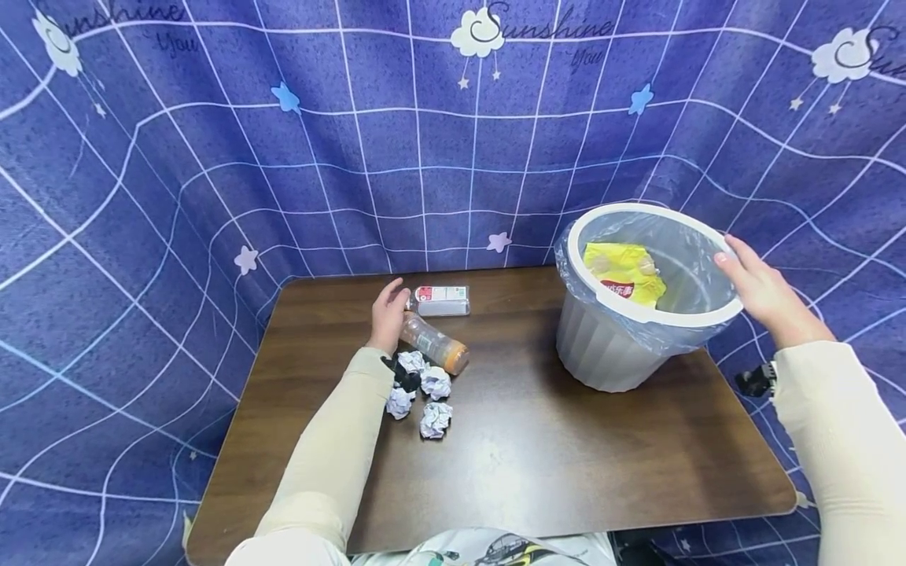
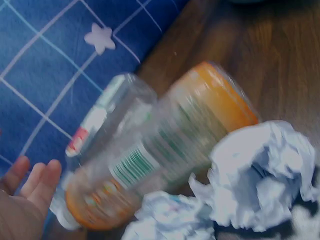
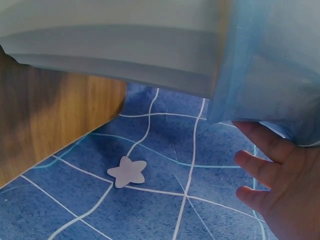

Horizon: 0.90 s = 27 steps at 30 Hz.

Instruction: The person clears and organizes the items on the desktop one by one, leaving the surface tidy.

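Note:
In the head view my left hand (image 1: 387, 318) is at the neck end of a clear plastic bottle (image 1: 433, 343) with an orange base. The left wrist view shows its fingers (image 2: 44, 182) extended beside the white cap (image 2: 63, 212), not wrapped round it. Behind lies a second clear bottle (image 1: 442, 300) with a white and red label. Several crumpled paper balls (image 1: 435, 420) lie by my left wrist. My right hand (image 1: 767, 295) holds the rim of a grey trash can (image 1: 602, 346), one digit over the rim, other fingers (image 3: 257, 167) outside, below the bag edge.
A translucent bag (image 1: 679, 338) lines the trash can under its white rim. Inside is a yellow snack packet (image 1: 626, 271). The can stands toward the right edge of the brown table (image 1: 510, 472). A blue patterned curtain (image 1: 439, 181) hangs behind the table.

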Each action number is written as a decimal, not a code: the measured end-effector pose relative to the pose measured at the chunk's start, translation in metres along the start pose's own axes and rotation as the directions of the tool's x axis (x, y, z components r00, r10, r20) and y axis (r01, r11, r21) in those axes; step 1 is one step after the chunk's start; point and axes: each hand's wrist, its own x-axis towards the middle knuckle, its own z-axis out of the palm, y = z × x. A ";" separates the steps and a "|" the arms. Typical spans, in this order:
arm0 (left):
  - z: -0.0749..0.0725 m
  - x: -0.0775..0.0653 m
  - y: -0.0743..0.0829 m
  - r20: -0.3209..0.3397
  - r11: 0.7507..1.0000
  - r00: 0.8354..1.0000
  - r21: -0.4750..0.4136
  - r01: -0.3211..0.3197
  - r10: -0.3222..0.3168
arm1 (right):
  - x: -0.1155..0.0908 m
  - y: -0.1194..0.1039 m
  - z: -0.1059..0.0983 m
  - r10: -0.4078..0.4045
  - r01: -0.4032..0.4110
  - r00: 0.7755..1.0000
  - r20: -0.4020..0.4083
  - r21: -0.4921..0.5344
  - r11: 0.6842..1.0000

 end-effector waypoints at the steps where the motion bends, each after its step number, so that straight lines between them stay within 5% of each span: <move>1: -0.002 0.000 -0.004 -0.009 1.000 1.000 0.008 0.000 0.000 | 0.000 0.000 0.000 0.002 -0.002 1.000 0.001 -0.001 1.000; 7: -0.009 0.001 -0.027 -0.046 0.992 0.998 0.122 0.036 -0.030 | 0.001 0.001 -0.002 0.011 -0.011 1.000 -0.004 -0.005 1.000; 13: -0.009 -0.007 -0.041 -0.083 0.937 0.983 0.296 0.183 -0.166 | -0.002 -0.001 -0.001 0.017 -0.018 1.000 -0.007 -0.004 1.000; 18: -0.006 -0.009 -0.050 -0.072 0.922 0.959 0.266 0.283 -0.273 | -0.003 -0.001 0.001 0.009 -0.008 1.000 -0.008 0.006 1.000; 27: 0.000 -0.002 -0.062 -0.022 0.957 0.960 0.066 0.282 -0.281 | -0.001 -0.001 0.001 0.011 -0.011 1.000 0.001 0.006 1.000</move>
